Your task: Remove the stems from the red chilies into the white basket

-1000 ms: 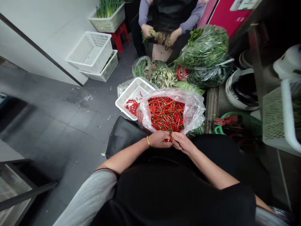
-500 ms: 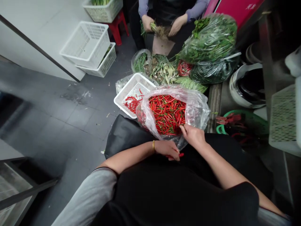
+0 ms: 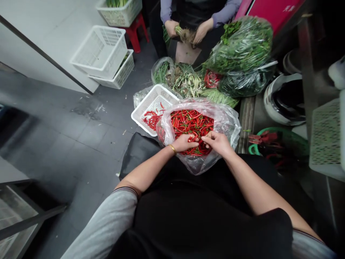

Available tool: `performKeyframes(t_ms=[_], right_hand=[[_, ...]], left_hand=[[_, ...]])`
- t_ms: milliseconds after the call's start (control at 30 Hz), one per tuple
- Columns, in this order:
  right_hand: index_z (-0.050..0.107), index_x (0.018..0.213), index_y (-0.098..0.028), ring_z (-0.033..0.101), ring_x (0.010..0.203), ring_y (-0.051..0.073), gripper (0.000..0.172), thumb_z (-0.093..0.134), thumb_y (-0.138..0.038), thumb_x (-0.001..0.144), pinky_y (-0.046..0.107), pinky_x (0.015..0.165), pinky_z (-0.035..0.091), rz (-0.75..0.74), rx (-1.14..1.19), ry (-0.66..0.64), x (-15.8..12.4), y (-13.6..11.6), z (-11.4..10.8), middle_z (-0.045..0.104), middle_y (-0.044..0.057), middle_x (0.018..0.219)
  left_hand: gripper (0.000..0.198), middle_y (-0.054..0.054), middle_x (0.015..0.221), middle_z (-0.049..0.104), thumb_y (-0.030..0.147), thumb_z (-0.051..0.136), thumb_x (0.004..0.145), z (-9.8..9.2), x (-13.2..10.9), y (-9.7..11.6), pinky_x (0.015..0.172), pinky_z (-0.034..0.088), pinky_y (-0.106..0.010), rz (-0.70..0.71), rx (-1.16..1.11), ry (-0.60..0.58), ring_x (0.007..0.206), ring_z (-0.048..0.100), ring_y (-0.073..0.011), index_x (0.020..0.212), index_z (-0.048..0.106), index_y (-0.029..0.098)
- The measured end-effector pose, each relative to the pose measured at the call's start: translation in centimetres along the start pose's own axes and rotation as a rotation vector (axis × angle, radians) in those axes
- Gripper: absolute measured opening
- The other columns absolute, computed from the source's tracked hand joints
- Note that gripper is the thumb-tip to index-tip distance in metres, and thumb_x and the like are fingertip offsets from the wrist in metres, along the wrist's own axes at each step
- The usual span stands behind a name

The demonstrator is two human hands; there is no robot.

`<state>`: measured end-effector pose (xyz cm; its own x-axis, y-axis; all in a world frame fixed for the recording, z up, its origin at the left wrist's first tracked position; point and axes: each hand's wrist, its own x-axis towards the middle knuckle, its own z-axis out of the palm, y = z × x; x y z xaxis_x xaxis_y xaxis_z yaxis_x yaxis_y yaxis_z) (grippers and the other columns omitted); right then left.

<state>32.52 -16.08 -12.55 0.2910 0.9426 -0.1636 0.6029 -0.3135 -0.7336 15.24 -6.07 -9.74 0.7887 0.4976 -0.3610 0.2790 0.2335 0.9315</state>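
Red chilies (image 3: 188, 120) heaped in open clear plastic bag (image 3: 229, 122) at wearer's lap. Left hand (image 3: 182, 143): grip closed around several, above heap. Right hand (image 3: 219, 143) just beside; fingertips drawn together, contents cannot be told. White perforated basket (image 3: 143, 105) adjoins bag's left, more chilies inside.

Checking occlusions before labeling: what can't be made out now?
Head view:
Red chilies in the bare left hand: count hidden by that hand.
Bare right hand: anything pinched is too small to tell.
Clear plastic bag: inner bottom hidden by chilies.
Lower white plastic crate: contents mostly hidden by the upper white plastic crate.
Co-worker in lilac sleeves: cut off by the top edge.
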Motion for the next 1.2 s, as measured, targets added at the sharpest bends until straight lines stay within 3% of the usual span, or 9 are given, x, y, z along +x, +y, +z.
performKeyframes(t_ms=[200, 333, 467, 567, 767, 867, 967, 1067, 1200], right_hand=[[0.061, 0.094, -0.016, 0.057, 0.078, 0.023, 0.034, 0.035, -0.037, 0.094, 0.03, 0.061, 0.038, -0.14, -0.537, 0.146, 0.4, -2.2, 1.6, 0.061, 0.014, 0.097], [0.053, 0.129, -0.021, 0.052, 0.103, 0.028, 0.039, 0.039, -0.026, 0.093, 0.034, 0.077, 0.041, -0.315, -0.659, 0.063, 5.1, -3.8, 2.4, 0.053, 0.016, 0.123], [0.064, 0.114, -0.02, 0.055, 0.099, 0.029, 0.033, 0.04, -0.024, 0.092, 0.039, 0.083, 0.041, -0.393, -0.752, -0.099, 9.3, -4.5, 1.4, 0.059, 0.016, 0.11], [0.063, 0.1, -0.018, 0.059, 0.093, 0.027, 0.023, 0.045, -0.027, 0.09, 0.036, 0.08, 0.043, -0.351, -0.589, -0.006, 9.4, -3.3, -0.9, 0.063, 0.014, 0.101], [0.045, 0.08, -0.023, 0.062, 0.059, 0.019, 0.033, 0.052, -0.055, 0.083, 0.03, 0.059, 0.047, 0.006, 0.302, -0.008, 3.5, -2.4, -1.4, 0.067, 0.005, 0.071], [0.039, 0.069, -0.023, 0.057, 0.047, 0.016, 0.042, 0.049, -0.062, 0.082, 0.027, 0.049, 0.043, 0.059, 0.435, -0.151, 0.4, -3.5, 1.1, 0.06, 0.0, 0.055], [0.039, 0.066, -0.023, 0.056, 0.049, 0.016, 0.037, 0.045, -0.053, 0.088, 0.026, 0.052, 0.04, -0.078, 0.154, -0.055, -1.0, -4.0, 2.8, 0.056, 0.0, 0.052], [0.048, 0.073, -0.022, 0.062, 0.068, 0.02, 0.029, 0.039, -0.042, 0.092, 0.027, 0.06, 0.039, -0.232, -0.234, 0.053, -0.2, -3.9, 3.4, 0.065, 0.006, 0.071], [0.056, 0.094, -0.019, 0.063, 0.076, 0.022, 0.027, 0.036, -0.037, 0.095, 0.028, 0.062, 0.038, -0.142, -0.471, 0.034, 2.8, -3.3, 3.9, 0.068, 0.01, 0.086]], left_hand=[[0.047, 0.011, 0.039, 0.023, 0.043, 0.072, 0.066, 2.3, -0.7, -1.8, 0.04, 0.012, -0.021, -0.364, -0.346, -0.148, 0.034, 0.018, -0.0023, 0.056, 0.032, 0.019], [0.026, 0.003, 0.042, 0.044, 0.033, 0.061, 0.067, 0.6, -1.6, -2.0, 0.035, 0.021, -0.021, -0.303, -0.42, -0.151, 0.034, 0.037, -0.0076, 0.057, 0.043, 0.017], [0.017, -0.006, 0.057, 0.062, 0.025, 0.055, 0.058, -2.2, -2.3, -1.8, 0.036, 0.03, -0.021, -0.202, -0.351, -0.264, 0.042, 0.05, -0.0117, 0.07, 0.055, 0.012], [0.021, -0.003, 0.058, 0.06, 0.025, 0.057, 0.056, -3.6, -2.2, -1.3, 0.037, 0.028, -0.019, -0.162, -0.342, -0.271, 0.043, 0.048, -0.0102, 0.072, 0.054, 0.013], [0.025, 0.007, 0.057, 0.047, 0.029, 0.071, 0.064, -2.8, 0.0, -0.5, 0.053, 0.032, -0.018, 0.089, -0.137, 0.15, 0.052, 0.039, -0.0036, 0.073, 0.053, 0.014], [0.031, 0.006, 0.057, 0.048, 0.031, 0.077, 0.058, -1.4, 0.3, -1.3, 0.058, 0.033, -0.02, 0.089, 0.05, 0.0, 0.058, 0.042, -0.0053, 0.063, 0.052, 0.013], [0.033, 0.007, 0.047, 0.04, 0.032, 0.072, 0.065, -0.4, -0.2, -2.5, 0.049, 0.027, -0.022, -0.08, 0.051, -0.115, 0.047, 0.035, -0.0047, 0.055, 0.046, 0.015], [0.03, 0.009, 0.039, 0.033, 0.025, 0.064, 0.069, -0.1, -0.9, -2.9, 0.04, 0.017, -0.022, -0.243, -0.111, -0.018, 0.036, 0.026, -0.0045, 0.054, 0.039, 0.018], [0.03, 0.009, 0.035, 0.027, 0.022, 0.061, 0.065, -1.1, -1.5, -2.4, 0.036, 0.011, -0.022, -0.286, -0.31, 0.048, 0.031, 0.02, -0.0039, 0.052, 0.034, 0.02]])
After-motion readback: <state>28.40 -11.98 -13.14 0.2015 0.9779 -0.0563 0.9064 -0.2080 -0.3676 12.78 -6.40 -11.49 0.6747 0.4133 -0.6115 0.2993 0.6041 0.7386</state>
